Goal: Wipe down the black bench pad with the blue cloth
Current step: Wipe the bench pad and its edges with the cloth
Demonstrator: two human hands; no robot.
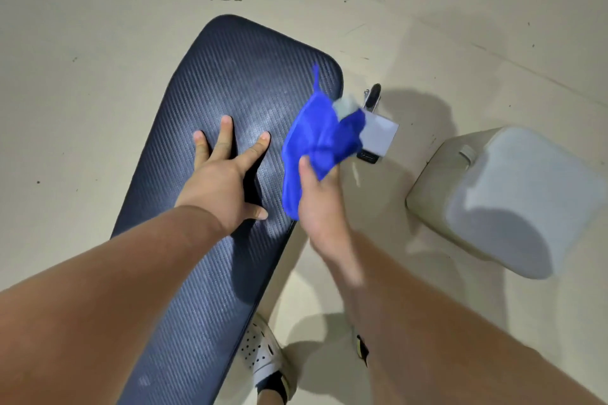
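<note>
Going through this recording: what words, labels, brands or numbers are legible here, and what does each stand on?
No text in this frame can be read.
Pale mark on the black frame end beside the blue cloth: too small and blurred to read.
On the black bench pad, the pale container and the white shoe, no lettering shows.

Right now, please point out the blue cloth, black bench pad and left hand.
blue cloth [314, 138]: head view, bunched middle of the fabric.
black bench pad [250, 76]: head view, bare far end of top.
left hand [220, 184]: head view, back of the hand.
</note>
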